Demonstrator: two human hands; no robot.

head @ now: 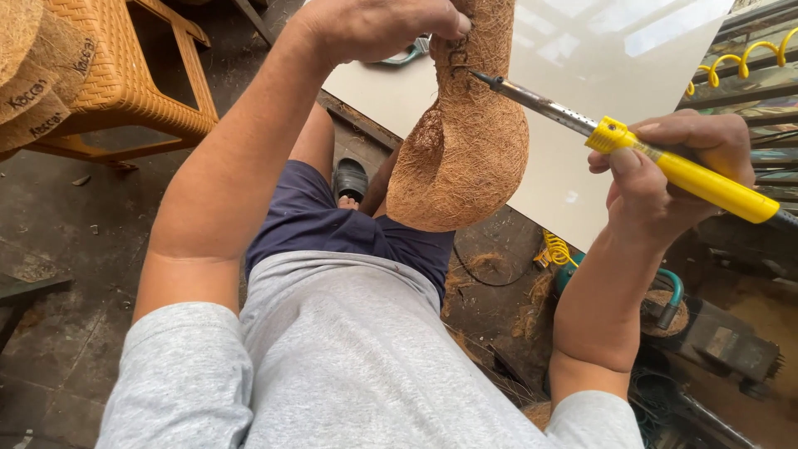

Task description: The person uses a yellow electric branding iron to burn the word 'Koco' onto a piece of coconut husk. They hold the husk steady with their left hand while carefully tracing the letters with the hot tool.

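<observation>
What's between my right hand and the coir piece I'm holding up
In the head view, only the soldering iron's metal shaft spans the gap from the right hand to the coir piece, its tip at the dark marks; behind is the white board.

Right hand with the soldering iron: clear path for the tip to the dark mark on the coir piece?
Probably yes. The right hand holds the yellow-handled soldering iron with its tip right at the dark mark on the coir piece, nothing between them. The left hand grips the piece's top, clear of the tip.
</observation>
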